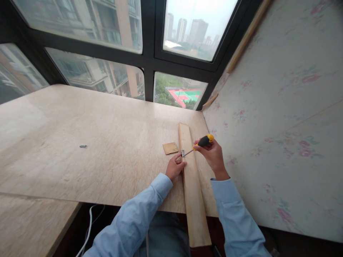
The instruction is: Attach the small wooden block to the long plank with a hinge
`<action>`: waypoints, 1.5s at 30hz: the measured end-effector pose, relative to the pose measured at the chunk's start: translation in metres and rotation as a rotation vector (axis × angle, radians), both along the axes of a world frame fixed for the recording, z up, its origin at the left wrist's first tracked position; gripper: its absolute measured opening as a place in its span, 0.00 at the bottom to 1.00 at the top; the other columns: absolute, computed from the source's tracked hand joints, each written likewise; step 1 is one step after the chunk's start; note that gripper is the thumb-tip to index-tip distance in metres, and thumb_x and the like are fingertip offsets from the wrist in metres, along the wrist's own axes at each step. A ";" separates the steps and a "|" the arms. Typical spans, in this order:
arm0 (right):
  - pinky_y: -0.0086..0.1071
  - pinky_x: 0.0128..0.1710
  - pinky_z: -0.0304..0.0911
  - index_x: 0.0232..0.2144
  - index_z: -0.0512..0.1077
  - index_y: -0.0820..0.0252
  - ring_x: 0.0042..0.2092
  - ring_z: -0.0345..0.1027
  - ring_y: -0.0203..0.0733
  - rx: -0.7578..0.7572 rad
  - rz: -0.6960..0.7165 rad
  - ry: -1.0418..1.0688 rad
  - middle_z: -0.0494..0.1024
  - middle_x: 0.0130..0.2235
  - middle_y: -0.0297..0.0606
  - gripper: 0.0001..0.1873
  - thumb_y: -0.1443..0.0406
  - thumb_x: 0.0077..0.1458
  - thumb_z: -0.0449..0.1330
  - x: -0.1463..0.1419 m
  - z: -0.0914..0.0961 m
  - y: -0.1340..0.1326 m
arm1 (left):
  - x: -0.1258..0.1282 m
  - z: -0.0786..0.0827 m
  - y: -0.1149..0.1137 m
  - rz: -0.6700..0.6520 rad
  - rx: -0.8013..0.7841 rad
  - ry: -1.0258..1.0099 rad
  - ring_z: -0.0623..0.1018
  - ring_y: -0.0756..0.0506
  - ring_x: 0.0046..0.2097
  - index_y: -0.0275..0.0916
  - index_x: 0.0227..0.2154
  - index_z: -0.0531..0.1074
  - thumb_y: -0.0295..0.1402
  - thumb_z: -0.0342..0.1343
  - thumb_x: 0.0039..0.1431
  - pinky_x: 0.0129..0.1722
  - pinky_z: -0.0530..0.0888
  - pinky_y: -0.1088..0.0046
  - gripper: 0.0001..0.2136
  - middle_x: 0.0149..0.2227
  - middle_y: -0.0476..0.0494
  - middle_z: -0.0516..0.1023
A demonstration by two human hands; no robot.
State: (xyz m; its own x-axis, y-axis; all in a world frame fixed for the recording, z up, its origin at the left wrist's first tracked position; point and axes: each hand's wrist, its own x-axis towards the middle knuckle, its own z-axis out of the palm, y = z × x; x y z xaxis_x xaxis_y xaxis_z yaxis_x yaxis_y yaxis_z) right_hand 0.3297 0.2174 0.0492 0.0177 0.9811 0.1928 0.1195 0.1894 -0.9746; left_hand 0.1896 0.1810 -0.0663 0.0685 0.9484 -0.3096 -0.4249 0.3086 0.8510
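A long wooden plank [193, 192] lies on the marble-patterned tabletop [93, 142], its near end overhanging the edge toward me. My right hand [212, 157] is closed round a black-and-yellow screwdriver [203, 141], whose tip points left at a small metal fitting [183, 153] on the plank's left edge. My left hand [175, 167] is closed, pinching that fitting and resting against the plank. A small square piece of thin wood [170, 147] lies just left of the plank.
A loose metal screw [83, 146] lies far to the left on the tabletop. Dark-framed windows [150, 67] rise behind the table. A floral-papered wall [281, 117] stands close on the right. A white cable [88, 228] hangs below the table's front edge.
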 end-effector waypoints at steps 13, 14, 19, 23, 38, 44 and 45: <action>0.45 0.59 0.59 0.52 0.60 0.50 0.59 0.65 0.45 -0.029 0.155 0.171 0.72 0.55 0.41 0.35 0.58 0.43 0.69 -0.003 -0.007 0.001 | 0.001 -0.005 0.001 0.008 -0.003 -0.009 0.80 0.45 0.32 0.30 0.56 0.66 0.24 0.64 0.47 0.32 0.76 0.72 0.30 0.33 0.40 0.82; 0.46 0.60 0.59 0.52 0.61 0.50 0.59 0.65 0.45 -0.052 0.181 0.182 0.72 0.55 0.41 0.34 0.59 0.44 0.69 0.000 -0.005 -0.001 | 0.000 -0.004 0.001 0.008 -0.002 -0.007 0.80 0.46 0.32 0.30 0.56 0.66 0.24 0.63 0.48 0.33 0.76 0.72 0.29 0.33 0.40 0.82; 0.47 0.51 0.67 0.46 0.69 0.58 0.48 0.74 0.49 -0.094 0.123 0.049 0.79 0.45 0.43 0.30 0.56 0.40 0.71 0.005 -0.001 -0.003 | 0.000 -0.002 -0.001 0.000 -0.006 -0.011 0.80 0.46 0.32 0.30 0.57 0.65 0.22 0.61 0.50 0.32 0.76 0.73 0.29 0.33 0.40 0.82; 0.44 0.41 0.70 0.34 0.73 0.62 0.34 0.73 0.47 0.013 -0.188 -0.223 0.79 0.33 0.41 0.27 0.51 0.35 0.73 -0.001 -0.007 0.005 | 0.000 -0.002 0.000 -0.006 -0.003 -0.003 0.81 0.45 0.32 0.30 0.56 0.65 0.23 0.61 0.50 0.32 0.76 0.72 0.28 0.33 0.40 0.82; 0.48 0.53 0.66 0.46 0.69 0.57 0.51 0.72 0.50 -0.093 0.138 0.101 0.78 0.47 0.43 0.30 0.56 0.40 0.72 0.003 0.000 -0.002 | 0.000 0.002 -0.001 0.004 -0.011 0.011 0.80 0.45 0.32 0.31 0.55 0.66 0.26 0.65 0.47 0.32 0.77 0.72 0.30 0.33 0.40 0.81; 0.43 0.38 0.70 0.34 0.70 0.61 0.33 0.71 0.47 0.064 -0.280 -0.271 0.77 0.32 0.40 0.32 0.48 0.32 0.73 -0.001 -0.006 0.011 | 0.000 0.002 -0.001 0.000 -0.005 -0.016 0.80 0.45 0.31 0.31 0.55 0.67 0.27 0.66 0.46 0.32 0.76 0.72 0.30 0.33 0.40 0.81; 0.42 0.38 0.70 0.36 0.69 0.61 0.33 0.71 0.46 0.076 -0.307 -0.306 0.76 0.32 0.39 0.33 0.47 0.33 0.72 -0.002 -0.008 0.013 | 0.000 0.002 -0.002 0.001 -0.007 -0.014 0.80 0.45 0.31 0.31 0.55 0.67 0.27 0.66 0.46 0.31 0.76 0.72 0.30 0.33 0.40 0.81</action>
State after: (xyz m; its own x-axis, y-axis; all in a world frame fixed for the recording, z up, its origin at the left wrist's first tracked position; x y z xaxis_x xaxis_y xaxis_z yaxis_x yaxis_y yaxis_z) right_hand 0.3279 0.2304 0.0411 0.2373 0.9220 0.3059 0.4621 0.1698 -0.8704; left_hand 0.1894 0.1794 -0.0639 0.0723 0.9462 -0.3155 -0.4374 0.3144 0.8425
